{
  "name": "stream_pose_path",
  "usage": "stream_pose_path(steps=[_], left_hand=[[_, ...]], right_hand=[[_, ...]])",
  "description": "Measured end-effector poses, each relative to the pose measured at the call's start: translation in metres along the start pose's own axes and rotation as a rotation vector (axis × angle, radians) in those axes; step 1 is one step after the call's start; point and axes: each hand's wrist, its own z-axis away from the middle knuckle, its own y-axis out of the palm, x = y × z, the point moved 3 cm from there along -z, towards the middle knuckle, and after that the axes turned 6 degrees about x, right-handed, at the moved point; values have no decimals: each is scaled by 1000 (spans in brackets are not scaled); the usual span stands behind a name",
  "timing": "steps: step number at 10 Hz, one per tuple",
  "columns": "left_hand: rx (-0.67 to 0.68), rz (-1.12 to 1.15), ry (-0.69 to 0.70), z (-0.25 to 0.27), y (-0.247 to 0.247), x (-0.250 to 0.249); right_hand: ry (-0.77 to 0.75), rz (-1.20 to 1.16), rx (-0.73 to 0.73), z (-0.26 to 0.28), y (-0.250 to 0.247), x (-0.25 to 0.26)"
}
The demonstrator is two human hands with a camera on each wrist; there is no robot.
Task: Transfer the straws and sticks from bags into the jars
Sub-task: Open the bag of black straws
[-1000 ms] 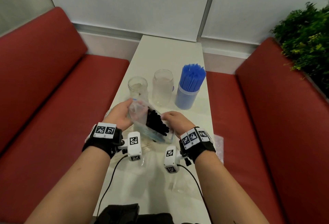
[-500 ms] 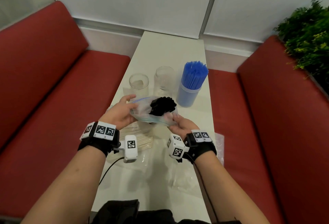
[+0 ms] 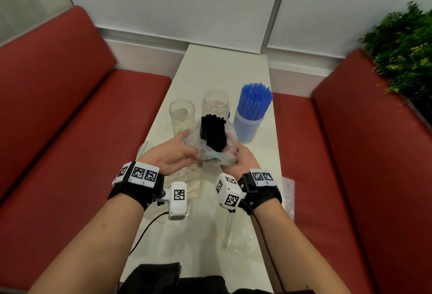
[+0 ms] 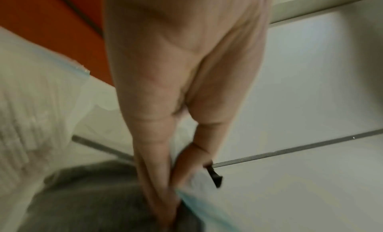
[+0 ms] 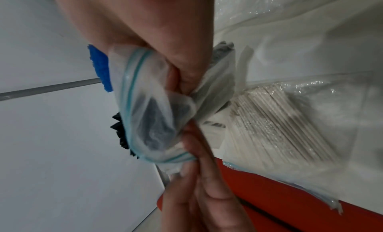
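Straws (image 3: 214, 132) in bag (image 3: 219, 154), before three jars (image 3: 215, 104).

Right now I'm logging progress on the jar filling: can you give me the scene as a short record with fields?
held item: zip bag of black straws, straws poking out of its mouth
left hand: pinches the bag's edge
right hand: grips the bag
filled: blue jar with blue straws
unfilled: two clear jars
waiting: bag of white sticks on the table

Bare forearms — black wrist straps (image 3: 135, 190), white tag-marked camera blocks (image 3: 178, 201), black cables (image 3: 147, 229).
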Motion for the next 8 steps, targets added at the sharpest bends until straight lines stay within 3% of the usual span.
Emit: stream_pose_path(steps=[1, 3, 4, 5, 6, 7, 8], left_hand=[[-161, 217, 57, -10, 0, 4], [-181, 627, 14, -17, 1, 18], [-149, 637, -37, -14, -4, 22], [6, 434, -104, -9, 4, 21], [125, 307, -128, -6, 15, 23], [108, 221, -93, -9, 20, 26], [-48, 113, -29, -15, 21, 22]], right_hand=[[33, -22, 50, -5, -4, -1], [-73, -184, -142, -3, -14, 4], [-101, -257, -277, -2, -24, 6], [-59, -42, -337, -5, -38, 6], [-126, 614, -465, -2, -37, 10], [-57, 38, -283, -10, -32, -2], [-38, 31, -217, -6, -35, -2]])
